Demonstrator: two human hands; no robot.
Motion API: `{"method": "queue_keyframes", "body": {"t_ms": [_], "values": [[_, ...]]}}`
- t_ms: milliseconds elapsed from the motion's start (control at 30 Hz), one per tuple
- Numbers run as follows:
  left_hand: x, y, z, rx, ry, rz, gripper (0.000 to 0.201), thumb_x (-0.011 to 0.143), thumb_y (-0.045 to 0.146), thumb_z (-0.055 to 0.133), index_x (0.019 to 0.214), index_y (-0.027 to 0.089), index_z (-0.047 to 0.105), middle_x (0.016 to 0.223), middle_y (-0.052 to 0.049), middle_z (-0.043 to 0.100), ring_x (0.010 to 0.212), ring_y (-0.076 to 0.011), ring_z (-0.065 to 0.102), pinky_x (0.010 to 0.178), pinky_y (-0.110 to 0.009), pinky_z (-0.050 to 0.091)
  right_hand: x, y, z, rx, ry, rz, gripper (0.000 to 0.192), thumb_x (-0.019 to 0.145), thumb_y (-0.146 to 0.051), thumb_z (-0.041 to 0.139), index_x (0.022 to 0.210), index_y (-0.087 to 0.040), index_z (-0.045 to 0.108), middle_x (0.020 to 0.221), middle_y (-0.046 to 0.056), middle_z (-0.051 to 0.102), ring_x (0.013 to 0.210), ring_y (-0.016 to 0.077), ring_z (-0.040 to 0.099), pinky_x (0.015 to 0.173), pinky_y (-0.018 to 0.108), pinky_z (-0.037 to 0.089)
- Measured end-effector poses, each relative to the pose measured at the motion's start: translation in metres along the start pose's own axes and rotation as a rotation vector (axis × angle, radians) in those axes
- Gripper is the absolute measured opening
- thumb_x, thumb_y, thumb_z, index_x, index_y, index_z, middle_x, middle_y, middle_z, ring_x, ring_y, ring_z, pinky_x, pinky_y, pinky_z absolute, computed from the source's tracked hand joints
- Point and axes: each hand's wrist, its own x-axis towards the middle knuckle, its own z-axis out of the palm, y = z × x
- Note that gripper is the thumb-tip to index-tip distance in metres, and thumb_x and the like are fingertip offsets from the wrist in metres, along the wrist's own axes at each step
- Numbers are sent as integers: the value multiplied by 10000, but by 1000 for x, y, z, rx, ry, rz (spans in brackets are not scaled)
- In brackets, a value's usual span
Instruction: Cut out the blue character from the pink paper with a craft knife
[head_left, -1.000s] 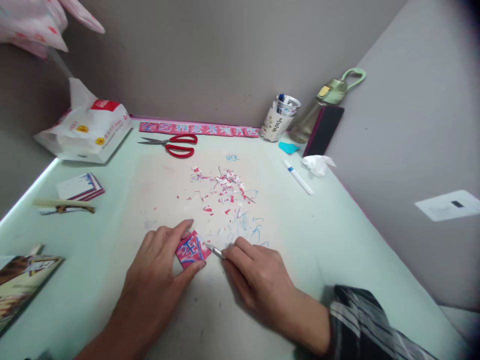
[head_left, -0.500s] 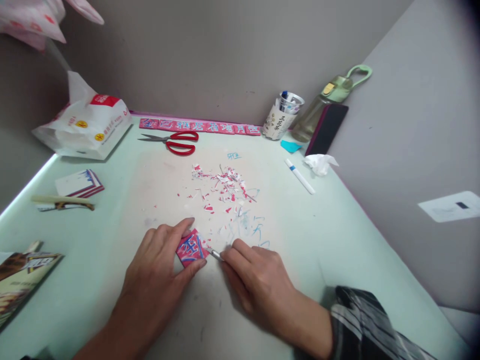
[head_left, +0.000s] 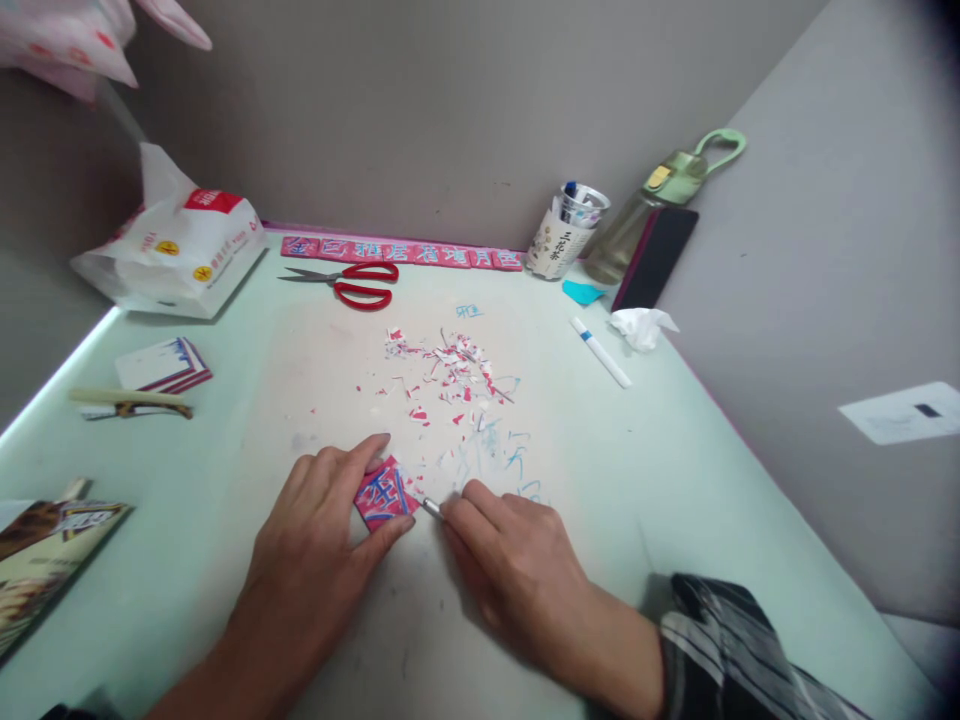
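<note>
Head view. A small red card piece (head_left: pixel 384 492) with blue strokes is pinned flat on the tabletop (head_left: pixel 225 560) by the left hand (head_left: pixel 319 540), thumb and forefinger pressed at its edges. A thin craft knife (head_left: pixel 430 508) is held in the closed grip of the right hand (head_left: pixel 517 570), its tip set at the right edge of the piece. Paper scraps (head_left: pixel 450 375) are scattered just beyond.

Risks judged: the left fingertips lie close to the blade path, so a slip could nick them. The piece could be torn or shifted if pressure is uneven. The tabletop could be scored beneath.
</note>
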Motion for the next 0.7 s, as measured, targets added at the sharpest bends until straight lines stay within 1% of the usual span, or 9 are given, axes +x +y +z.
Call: {"method": "queue_keyframes", "body": {"t_ms": [133, 300, 500, 700], "values": [[0, 0, 1, 1, 3, 6, 513, 887, 375, 655, 1355, 229, 507, 1104, -37, 669, 1033, -276, 622, 920, -428, 481, -3, -1, -1, -9, 7, -6, 148, 928, -62, 464, 925, -186, 547, 810, 22, 560, 615, 166, 428, 563, 327, 273], [-1, -1, 3, 41, 7, 7, 522, 896, 383, 650, 1369, 241, 483, 1116, -42, 656, 1040, -285, 610, 914, -442, 480, 3, 1, 2, -27, 28, 1, 141, 942, -77, 461, 923, -179, 556, 820, 28, 580, 596, 159, 426, 558, 329, 263], [-2, -2, 4, 29, 15, 43, 538, 894, 352, 661, 1379, 242, 456, 1133, -48, 651, 1042, -281, 605, 923, -444, 476, 2, 6, -3, 128, 49, 25, 180, 1035, -150, 438, 941, -176, 590, 811, 18, 584, 621, 142, 489, 577, 298, 318], [-2, -3, 3, 25, 8, 35, 529, 891, 380, 658, 1365, 229, 477, 1142, -49, 667, 1037, -285, 612, 912, -440, 484, -2, 6, -8, 125, 20, -9, 199, 1042, -157, 428, 956, -170, 607, 803, 21, 582, 606, 149, 466, 569, 307, 304]]}}
